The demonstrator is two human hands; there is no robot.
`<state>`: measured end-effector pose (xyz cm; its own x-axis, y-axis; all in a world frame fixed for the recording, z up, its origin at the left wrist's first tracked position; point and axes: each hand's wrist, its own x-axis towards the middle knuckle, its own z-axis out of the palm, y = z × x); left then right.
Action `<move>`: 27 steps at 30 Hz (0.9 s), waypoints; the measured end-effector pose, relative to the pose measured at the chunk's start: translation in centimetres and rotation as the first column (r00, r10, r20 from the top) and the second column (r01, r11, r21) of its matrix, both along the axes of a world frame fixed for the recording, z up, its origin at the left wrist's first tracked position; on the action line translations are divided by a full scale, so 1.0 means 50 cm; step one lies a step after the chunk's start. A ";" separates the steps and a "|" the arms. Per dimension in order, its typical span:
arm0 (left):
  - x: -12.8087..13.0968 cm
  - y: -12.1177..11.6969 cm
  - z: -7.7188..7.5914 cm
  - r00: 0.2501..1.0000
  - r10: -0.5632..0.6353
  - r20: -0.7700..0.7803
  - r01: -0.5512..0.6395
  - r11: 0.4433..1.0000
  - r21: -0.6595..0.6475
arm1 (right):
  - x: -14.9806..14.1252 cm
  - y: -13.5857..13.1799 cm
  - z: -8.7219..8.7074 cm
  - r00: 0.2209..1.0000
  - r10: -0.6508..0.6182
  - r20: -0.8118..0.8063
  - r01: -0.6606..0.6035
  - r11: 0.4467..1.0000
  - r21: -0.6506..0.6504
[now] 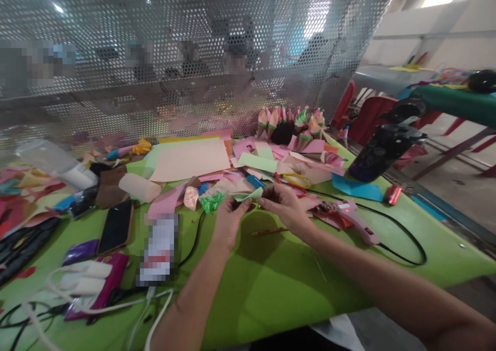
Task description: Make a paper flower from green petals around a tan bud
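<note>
Both of my hands meet over the middle of the green table, pinching a small piece of pale green paper (pixel 253 193) between them. My left hand (pixel 232 214) grips its left end, and my right hand (pixel 281 204) has the right end between thumb and fingers. Below them a thin brown stick, perhaps a pencil (pixel 270 231), lies on the tabletop. Right of my right hand rests a pink glue gun (pixel 358 222) with its cord attached. Crumpled green foil (pixel 212 202) is just left of my left hand, and yellow-handled scissors (pixel 296 179) lie beyond my right hand.
Paper ice-cream cones (pixel 290 124) stand at the back against a perforated metal screen (pixel 174 82). Large pale sheets (pixel 194 160) lie in front of it. A dark bottle (pixel 382 152) and a red battery (pixel 393 195) are at right; a phone (pixel 116 227) and white cables (pixel 116 303) at left.
</note>
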<state>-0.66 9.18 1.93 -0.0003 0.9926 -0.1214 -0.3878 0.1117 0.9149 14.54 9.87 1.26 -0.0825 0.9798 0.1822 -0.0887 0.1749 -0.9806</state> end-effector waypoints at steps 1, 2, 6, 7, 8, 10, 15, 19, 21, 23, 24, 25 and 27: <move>-0.001 0.000 -0.001 1.000 -0.001 -0.016 0.001 1.000 0.006 | 0.000 0.000 0.001 1.000 0.000 -0.004 0.000 1.000 -0.002; -0.001 0.001 -0.002 0.999 -0.002 -0.036 0.003 1.000 0.014 | 0.000 0.000 0.002 1.000 -0.001 -0.006 0.001 1.000 -0.005; -0.003 0.002 -0.004 0.994 -0.022 -0.106 0.028 0.998 0.057 | 0.001 0.002 0.004 1.000 -0.022 -0.016 0.022 0.999 -0.040; -0.003 0.001 -0.004 0.992 -0.033 -0.120 0.042 0.997 0.068 | 0.002 0.003 0.005 1.000 -0.028 -0.014 0.027 0.998 -0.052; -0.003 0.001 -0.004 0.990 -0.047 -0.131 0.058 0.995 0.077 | 0.003 0.004 0.006 0.999 -0.031 -0.011 0.031 0.997 -0.065; -0.002 0.000 -0.002 0.986 -0.080 -0.144 0.093 0.991 0.091 | 0.005 0.005 0.008 0.999 -0.033 -0.003 0.033 0.995 -0.089; 0.000 -0.001 -0.001 0.980 -0.144 -0.136 0.158 0.983 0.094 | 0.008 0.007 0.011 0.998 -0.044 -0.035 0.040 0.994 -0.106; 0.000 0.002 -0.006 0.984 -0.131 -0.123 0.144 0.984 0.106 | 0.007 0.006 0.015 0.995 -0.048 -0.083 0.039 0.994 -0.101; -0.001 0.003 -0.008 0.985 -0.107 -0.139 0.122 0.986 0.109 | 0.007 0.004 0.017 0.995 -0.042 -0.088 0.033 0.994 -0.104; -0.003 0.004 -0.010 0.981 -0.087 -0.174 0.106 0.988 0.109 | 0.007 0.003 0.018 0.996 -0.040 -0.082 0.030 0.993 -0.112; -0.003 0.003 -0.010 0.978 -0.083 -0.191 0.105 0.989 0.109 | 0.007 0.002 0.019 0.996 -0.040 -0.075 0.031 0.993 -0.114; -0.004 0.003 -0.009 0.975 -0.083 -0.204 0.107 0.988 0.110 | 0.007 0.002 0.020 0.997 -0.041 -0.065 0.034 0.993 -0.114; -0.004 0.003 -0.009 0.972 -0.086 -0.220 0.114 0.987 0.117 | 0.007 0.002 0.022 0.998 -0.046 -0.049 0.041 0.993 -0.111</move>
<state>-0.88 9.34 1.50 0.0873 0.9962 -0.0015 -0.1744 0.0168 0.9845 14.87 9.95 2.36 -0.0327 0.9966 0.0761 -0.1344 0.0710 -0.9884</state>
